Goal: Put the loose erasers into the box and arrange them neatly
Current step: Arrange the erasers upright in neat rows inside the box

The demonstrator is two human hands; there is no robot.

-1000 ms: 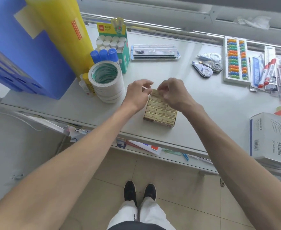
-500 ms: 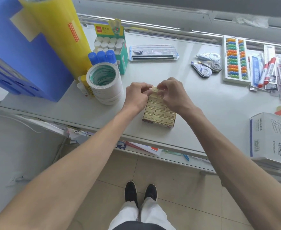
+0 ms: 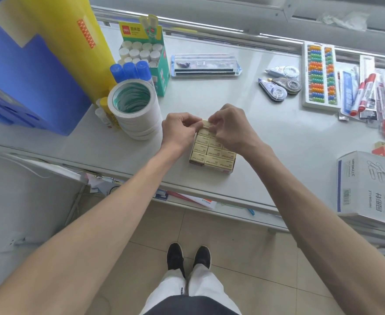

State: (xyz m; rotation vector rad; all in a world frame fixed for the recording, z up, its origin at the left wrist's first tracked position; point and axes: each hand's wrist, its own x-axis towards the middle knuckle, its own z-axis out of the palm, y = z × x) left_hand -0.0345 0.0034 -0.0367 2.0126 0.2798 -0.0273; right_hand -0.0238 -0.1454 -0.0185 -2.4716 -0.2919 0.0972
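Eraser box (image 3: 225, 170) stood near the counter's (image 3: 278, 144) near edge, rows almost full. Left hand (image 3: 180, 130) and right hand (image 3: 230, 129), fingers curled, pinched one eraser (image 3: 206, 124) over the far row. Risk: seated crooked, it could jam or lift neighbouring erasers.

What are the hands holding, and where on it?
One eraser, pinched by its two ends: left hand on the left end, right hand on the right.

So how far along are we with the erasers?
Looks nearly done. The near rows of the box hold erasers packed flat and even. Left hand and right hand together pinch one eraser at the far end. To do: seating it; the hands hide that row, so remaining gaps can't be judged.
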